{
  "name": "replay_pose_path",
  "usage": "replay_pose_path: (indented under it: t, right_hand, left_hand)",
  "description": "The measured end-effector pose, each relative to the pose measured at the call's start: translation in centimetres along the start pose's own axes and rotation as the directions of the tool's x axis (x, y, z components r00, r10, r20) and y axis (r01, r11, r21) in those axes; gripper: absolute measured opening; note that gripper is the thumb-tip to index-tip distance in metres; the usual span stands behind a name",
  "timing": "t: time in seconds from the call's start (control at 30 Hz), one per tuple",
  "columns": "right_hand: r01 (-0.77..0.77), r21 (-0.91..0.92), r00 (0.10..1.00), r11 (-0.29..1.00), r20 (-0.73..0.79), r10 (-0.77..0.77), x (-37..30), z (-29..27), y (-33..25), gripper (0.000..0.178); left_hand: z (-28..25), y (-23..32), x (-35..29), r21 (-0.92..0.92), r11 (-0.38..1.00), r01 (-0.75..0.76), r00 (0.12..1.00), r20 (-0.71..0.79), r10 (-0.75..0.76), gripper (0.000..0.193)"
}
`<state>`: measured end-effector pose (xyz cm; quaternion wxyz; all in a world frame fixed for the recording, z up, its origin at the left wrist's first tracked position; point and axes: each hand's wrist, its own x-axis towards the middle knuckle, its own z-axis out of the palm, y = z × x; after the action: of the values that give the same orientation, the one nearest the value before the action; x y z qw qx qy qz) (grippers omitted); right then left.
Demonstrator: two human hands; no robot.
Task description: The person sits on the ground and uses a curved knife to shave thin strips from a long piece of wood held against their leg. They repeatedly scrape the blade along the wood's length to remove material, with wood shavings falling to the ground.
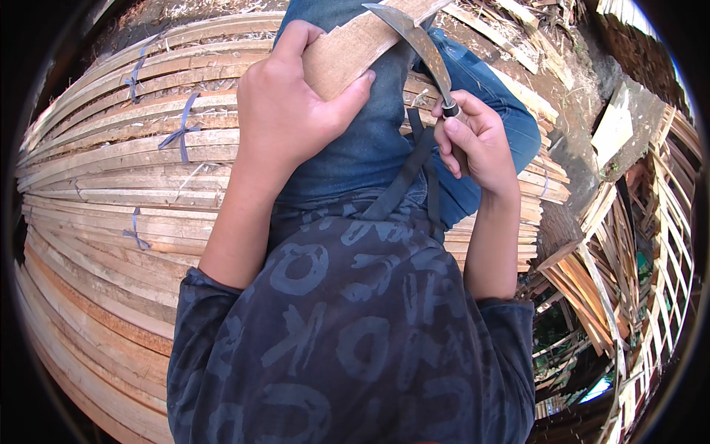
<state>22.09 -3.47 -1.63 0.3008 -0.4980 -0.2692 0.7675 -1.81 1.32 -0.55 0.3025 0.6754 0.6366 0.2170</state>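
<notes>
My left hand [296, 103] grips the near end of a flat, pale wooden board [347, 55], thumb on one edge and fingers round the other. The board slants up to the right across my jeans, and its far end runs out at the top of the view. In my right hand [473, 137] is a sickle [425, 55] with a curved, rust-spotted blade, a metal collar and a handle mostly hidden by my fingers. The blade curves up and left, its tip over the board's upper part. Whether the edge touches the wood, I cannot tell.
Long wooden strips [118, 170] lie in bundles under me and to the left, tied with blue bands [180, 133]. At the right are an open lattice of strips [662, 296] and a pile of split wood [584, 296]. Shavings and offcuts [510, 37] litter the ground ahead.
</notes>
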Motion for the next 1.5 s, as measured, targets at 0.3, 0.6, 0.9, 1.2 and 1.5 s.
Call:
replay_pose_path:
  t: [0.3, 0.6, 0.9, 1.2, 1.5]
  right_hand:
    - [0.102, -0.142, 0.988, 0.985, -0.1, -0.117, -0.1, 0.1, 0.5, 0.025]
    - [0.146, -0.291, 0.962, 0.946, -0.181, -0.204, 0.2, -0.8, 0.5, 0.03]
    - [0.329, -0.209, 0.816, 0.921, -0.428, -0.389, 0.4, 1.0, 2.3, 0.023]
    - [0.383, -0.279, 0.446, 0.88, -0.779, -0.441, -4.4, -12.0, -3.8, 0.016]
    - [0.3, -0.469, 0.774, 0.831, -0.389, -0.5, -0.4, -1.6, 2.0, 0.014]
  left_hand:
    - [0.4, -0.7, 0.3, -0.053, 0.998, -0.041, 0.999, -0.033, 0.039, 0.045]
    - [0.5, -0.5, 0.5, -0.087, 0.995, -0.043, 0.998, -0.046, 0.04, 0.042]
    - [0.7, -0.2, 0.7, -0.088, 0.995, -0.04, 0.998, -0.047, 0.036, 0.041]
    - [0.2, -0.8, 0.3, -0.096, 0.995, -0.01, 0.999, -0.033, 0.007, 0.041]
    - [0.2, 0.0, 0.5, -0.094, 0.995, -0.015, 0.999, 0.048, 0.02, 0.045]
